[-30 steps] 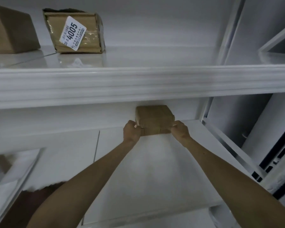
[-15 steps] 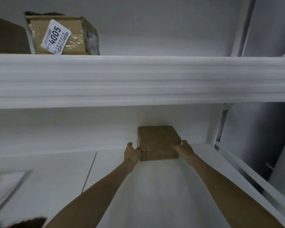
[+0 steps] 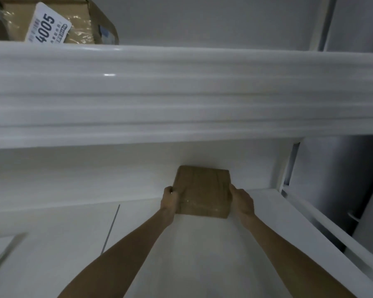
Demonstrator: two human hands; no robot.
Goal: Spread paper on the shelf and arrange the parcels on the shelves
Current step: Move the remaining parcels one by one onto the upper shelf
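Note:
A small brown cardboard parcel (image 3: 202, 193) sits at the back of the lower shelf, on white paper (image 3: 194, 254) that covers the shelf board. My left hand (image 3: 169, 200) grips the parcel's left side and my right hand (image 3: 241, 200) grips its right side. Both arms reach in from below. On the upper shelf at the far left stands another brown parcel (image 3: 78, 20) with a white label reading 4005.
The thick white front edge of the upper shelf (image 3: 181, 89) runs across the view above my hands. A white upright (image 3: 286, 166) and a side rail (image 3: 323, 233) bound the lower shelf on the right. A seam (image 3: 110, 231) splits the paper to the left.
The parcel has slid a little further back toward the rear wall, with both hands staying on its sides. My view has dropped, so the upper shelf edge fills more of the frame.

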